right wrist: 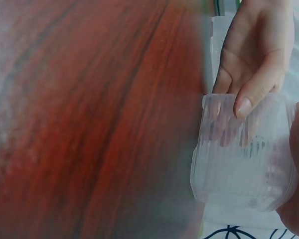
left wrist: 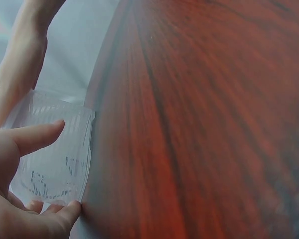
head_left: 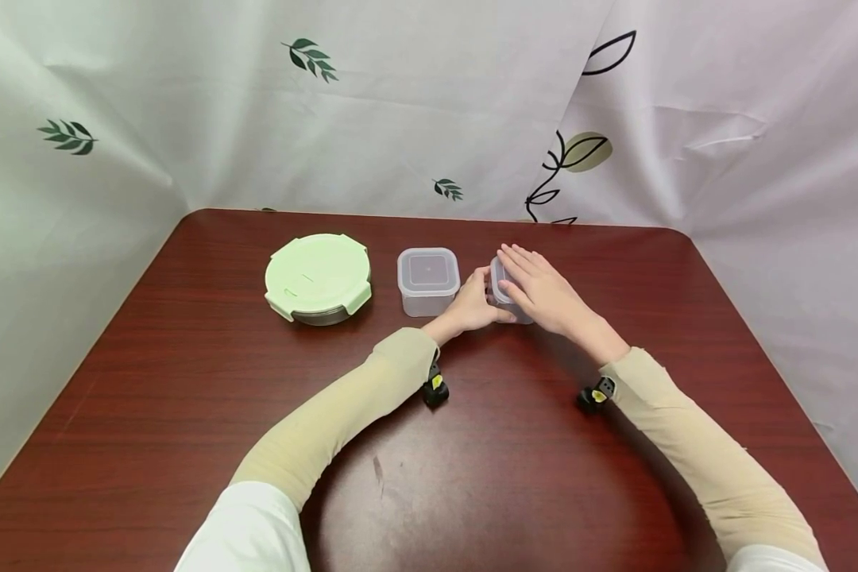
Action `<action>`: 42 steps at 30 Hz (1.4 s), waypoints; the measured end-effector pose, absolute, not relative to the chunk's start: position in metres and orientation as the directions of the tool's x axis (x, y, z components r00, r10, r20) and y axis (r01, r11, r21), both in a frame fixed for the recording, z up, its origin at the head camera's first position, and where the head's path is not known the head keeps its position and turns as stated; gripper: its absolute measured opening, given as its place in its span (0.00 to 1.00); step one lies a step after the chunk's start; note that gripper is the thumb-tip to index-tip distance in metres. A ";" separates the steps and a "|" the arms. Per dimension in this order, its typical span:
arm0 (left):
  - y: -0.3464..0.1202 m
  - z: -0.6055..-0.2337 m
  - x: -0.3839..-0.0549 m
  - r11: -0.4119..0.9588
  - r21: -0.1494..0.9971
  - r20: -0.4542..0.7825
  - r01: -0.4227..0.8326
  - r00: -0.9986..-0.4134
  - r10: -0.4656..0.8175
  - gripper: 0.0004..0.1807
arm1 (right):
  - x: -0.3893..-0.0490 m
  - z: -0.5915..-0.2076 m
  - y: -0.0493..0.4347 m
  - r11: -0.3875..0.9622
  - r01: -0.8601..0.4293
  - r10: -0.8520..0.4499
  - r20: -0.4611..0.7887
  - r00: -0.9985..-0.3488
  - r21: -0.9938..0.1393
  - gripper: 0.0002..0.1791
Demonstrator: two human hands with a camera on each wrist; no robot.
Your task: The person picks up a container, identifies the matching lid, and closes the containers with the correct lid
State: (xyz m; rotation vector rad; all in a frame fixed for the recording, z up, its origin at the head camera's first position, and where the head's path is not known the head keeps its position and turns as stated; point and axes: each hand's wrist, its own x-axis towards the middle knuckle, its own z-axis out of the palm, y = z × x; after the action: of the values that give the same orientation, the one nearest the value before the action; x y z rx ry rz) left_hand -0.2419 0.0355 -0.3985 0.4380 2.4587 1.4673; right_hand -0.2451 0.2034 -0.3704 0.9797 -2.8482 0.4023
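far left on the dark wooden table [head_left: 186, 381]: a round green lidded container [head_left: 318, 277]. beside it, a small clear lidded tub [head_left: 428, 280], untouched. next, the left hand [head_left: 470, 306], fingers and thumb curled round the side of a second small clear tub [head_left: 504, 287] resting on the table. on the right, the right hand [head_left: 541, 289], fingers straight and flat, laid over that tub's lid, pressing down.

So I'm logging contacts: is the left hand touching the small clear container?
Touching. The right wrist view shows the left hand with its thumb gripping the small clear container at the rim.
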 end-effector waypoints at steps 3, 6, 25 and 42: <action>0.035 -0.399 -0.241 0.445 0.886 -0.052 0.133 -0.923 0.381 0.53 | -0.244 -0.370 0.203 0.763 -0.614 -0.587 0.181 -0.789 -0.202 0.31; 0.034 -0.398 -0.241 0.433 0.891 -0.048 0.135 -0.921 0.386 0.53 | -0.242 -0.368 0.201 0.769 -0.609 -0.583 0.180 -0.792 -0.192 0.31; 0.030 -0.395 -0.227 0.570 0.793 0.020 0.215 -0.944 0.329 0.51 | -0.242 -0.369 0.196 0.762 -0.610 -0.571 0.218 -0.791 -0.218 0.30; -0.001 -0.355 -0.187 0.632 0.713 0.001 0.303 -0.902 0.432 0.32 | -0.228 -0.368 0.199 0.781 -0.599 -0.528 0.325 -0.784 -0.176 0.25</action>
State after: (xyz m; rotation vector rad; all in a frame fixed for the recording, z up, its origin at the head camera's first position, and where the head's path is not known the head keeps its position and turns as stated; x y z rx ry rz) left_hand -0.1869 -0.0012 -0.3547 0.6092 2.6819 1.1252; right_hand -0.2283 0.1995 -0.3683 0.8757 -2.7158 0.3951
